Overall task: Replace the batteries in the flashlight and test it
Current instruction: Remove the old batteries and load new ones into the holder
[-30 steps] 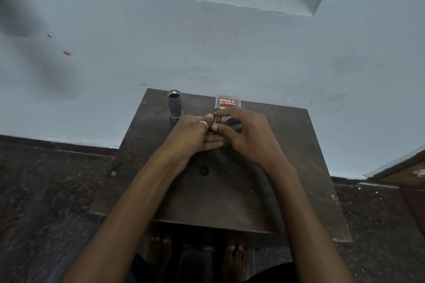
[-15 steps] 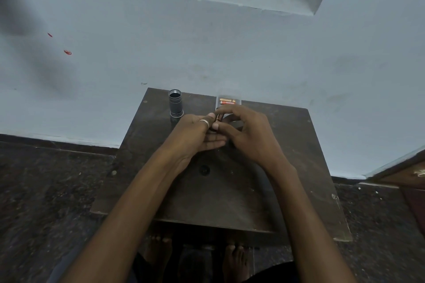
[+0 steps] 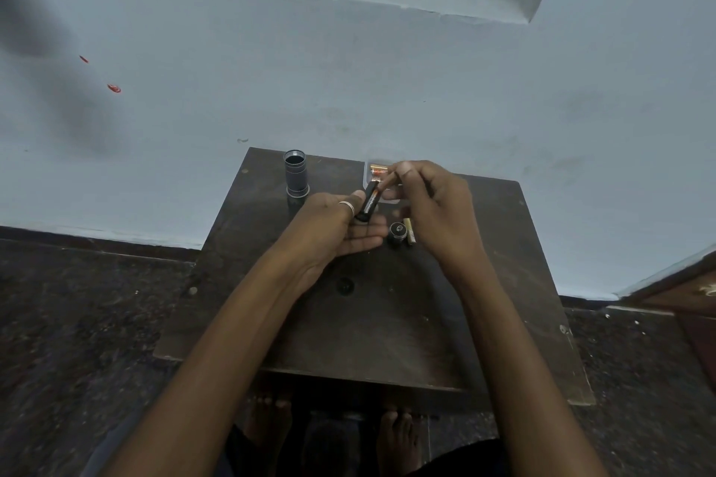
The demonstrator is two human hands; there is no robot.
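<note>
The dark flashlight body (image 3: 296,178) stands upright and open-topped at the far left of the small wooden table (image 3: 372,314). My left hand (image 3: 333,228), with a ring on one finger, holds a black battery holder (image 3: 369,202) tilted upward. My right hand (image 3: 430,205) pinches the holder's upper end with thumb and forefinger; whether a battery is between those fingertips I cannot tell. A clear plastic case (image 3: 377,176) with copper-topped batteries lies just behind my right fingers. The black tail cap (image 3: 396,232) and a loose yellowish battery (image 3: 409,231) lie on the table under my right hand.
The table stands against a pale blue wall (image 3: 348,81). Dark stone floor (image 3: 77,321) surrounds it. A wooden door edge (image 3: 689,294) shows at the right. My bare feet (image 3: 395,438) are under the table's near edge.
My hands have parted slightly and my right hand lifted, exposing the black battery holder, the tail cap and the loose battery on the table. The flashlight body has not moved.
</note>
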